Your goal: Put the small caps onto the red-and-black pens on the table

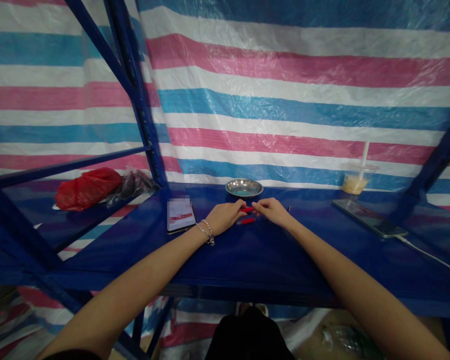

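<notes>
Noting a loose red piece (248, 220) on the blue table (243, 260), nearest. Pinching a second red piece (247, 210) just beyond it, between fingertips of left hand (225, 217) and right hand (273, 210). Seeing a metal dish (243, 196) just behind, then striped sheeting (303, 80) farther back.

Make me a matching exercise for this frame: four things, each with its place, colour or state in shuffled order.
1. Upper red piece
2. Lower red piece
3. Dish
4. Cup

A. Round, silvery metal
B. Lying on the blue tabletop, nearer the wearer than the other piece
C. White straw standing in it
D. Between left hand and right hand

Pairs: 1-D, 2-B, 3-A, 4-C
</notes>
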A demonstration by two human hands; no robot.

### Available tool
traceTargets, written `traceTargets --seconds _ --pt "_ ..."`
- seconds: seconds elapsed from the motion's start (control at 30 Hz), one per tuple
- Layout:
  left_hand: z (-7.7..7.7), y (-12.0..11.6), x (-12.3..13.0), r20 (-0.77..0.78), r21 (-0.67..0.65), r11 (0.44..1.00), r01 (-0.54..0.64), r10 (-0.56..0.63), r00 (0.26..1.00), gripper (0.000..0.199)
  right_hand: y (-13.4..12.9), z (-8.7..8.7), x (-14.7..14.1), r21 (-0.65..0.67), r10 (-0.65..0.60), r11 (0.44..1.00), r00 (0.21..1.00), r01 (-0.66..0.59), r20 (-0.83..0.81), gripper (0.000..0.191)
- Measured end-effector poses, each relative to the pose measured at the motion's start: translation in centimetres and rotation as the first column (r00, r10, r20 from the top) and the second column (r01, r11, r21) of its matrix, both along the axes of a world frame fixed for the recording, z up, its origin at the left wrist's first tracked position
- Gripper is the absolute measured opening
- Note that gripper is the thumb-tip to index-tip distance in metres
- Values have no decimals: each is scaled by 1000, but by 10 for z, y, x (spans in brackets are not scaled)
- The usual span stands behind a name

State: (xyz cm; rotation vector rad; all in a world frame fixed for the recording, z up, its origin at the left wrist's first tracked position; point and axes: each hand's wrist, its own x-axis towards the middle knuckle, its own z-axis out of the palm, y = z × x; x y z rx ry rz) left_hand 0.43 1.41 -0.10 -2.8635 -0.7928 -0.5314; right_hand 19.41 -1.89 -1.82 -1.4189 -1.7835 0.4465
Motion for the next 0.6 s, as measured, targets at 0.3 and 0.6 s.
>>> traceTargets --seconds 0.3,0.6 --pt "0 0 0 -3 -1 1000 -3 3 1000 26 0 0 -2 -31 69 997 982 -76 -175 22" --pt "1 0 0 5 -2 1000 -22 22 1000 26 -7 7 -7 -53 116 989 952 -136 -284 29"
